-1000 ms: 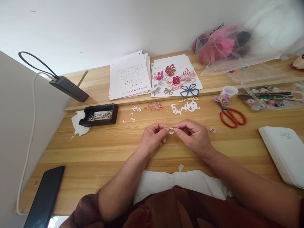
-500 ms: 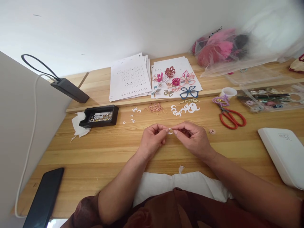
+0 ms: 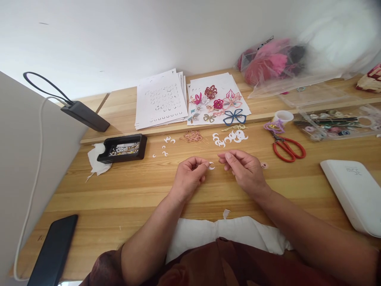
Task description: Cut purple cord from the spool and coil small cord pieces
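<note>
A small white paper crescent (image 3: pixel 211 166) is pinched by one end between the thumb and index finger of my left hand (image 3: pixel 190 174). Its other end sticks out to the right, free. My right hand (image 3: pixel 245 171) is just to the right, apart from the crescent, with loosely curled fingers and no visible object in them. Beyond my hands lies a pile of white paper crescents (image 3: pixel 230 138). Left of it are copper-coloured wrapped crescents with thin wire tails (image 3: pixel 195 136), then a few smaller white crescents (image 3: pixel 169 140).
Red-handled scissors (image 3: pixel 288 149) and a white power bank (image 3: pixel 354 196) lie right. A black bead tray (image 3: pixel 122 149) and dark phone (image 3: pixel 52 250) are left. Behind are cut paper sheets (image 3: pixel 162 97), flower ornaments on paper (image 3: pixel 218 103) and a clear parts box (image 3: pixel 333 123).
My right hand has let go of the crescent and moved slightly right, its fingers loosening. My left hand still pinches the crescent. The whole view has shifted slightly.
</note>
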`<state>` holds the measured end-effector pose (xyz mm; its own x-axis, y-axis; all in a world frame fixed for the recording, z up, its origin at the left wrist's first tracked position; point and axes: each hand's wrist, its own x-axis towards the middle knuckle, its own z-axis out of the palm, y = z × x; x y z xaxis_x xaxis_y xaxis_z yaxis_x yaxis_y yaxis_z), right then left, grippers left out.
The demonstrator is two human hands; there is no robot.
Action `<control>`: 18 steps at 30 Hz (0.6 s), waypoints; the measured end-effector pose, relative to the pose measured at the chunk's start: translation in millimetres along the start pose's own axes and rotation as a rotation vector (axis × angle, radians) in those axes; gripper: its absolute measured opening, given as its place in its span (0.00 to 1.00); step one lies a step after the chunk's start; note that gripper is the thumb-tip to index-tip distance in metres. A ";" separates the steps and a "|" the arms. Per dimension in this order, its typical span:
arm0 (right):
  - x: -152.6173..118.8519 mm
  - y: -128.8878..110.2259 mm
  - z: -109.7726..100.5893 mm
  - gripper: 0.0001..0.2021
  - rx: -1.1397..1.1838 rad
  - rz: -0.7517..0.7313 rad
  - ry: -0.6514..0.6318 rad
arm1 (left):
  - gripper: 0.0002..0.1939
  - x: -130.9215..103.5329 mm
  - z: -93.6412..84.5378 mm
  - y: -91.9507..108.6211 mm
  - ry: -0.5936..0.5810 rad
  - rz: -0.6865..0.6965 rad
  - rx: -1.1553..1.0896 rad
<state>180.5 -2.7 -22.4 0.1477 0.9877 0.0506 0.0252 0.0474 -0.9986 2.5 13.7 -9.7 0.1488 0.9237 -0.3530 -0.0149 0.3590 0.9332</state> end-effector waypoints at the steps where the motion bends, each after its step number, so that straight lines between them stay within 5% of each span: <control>1: -0.1 0.2 0.2 0.11 0.002 -0.008 -0.005 | 0.16 0.0 0.2 0.3 -0.001 0.003 0.001; 18: -5.0 -3.3 4.9 0.05 -0.211 -0.136 -0.094 | 0.14 -3.0 0.5 0.7 -0.065 0.051 0.062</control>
<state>174.8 -7.1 -19.4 0.0366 0.9843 0.1726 0.2452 0.1585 -0.9564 2.6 11.1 -8.0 0.2134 0.9294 -0.3012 0.0370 0.3004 0.9531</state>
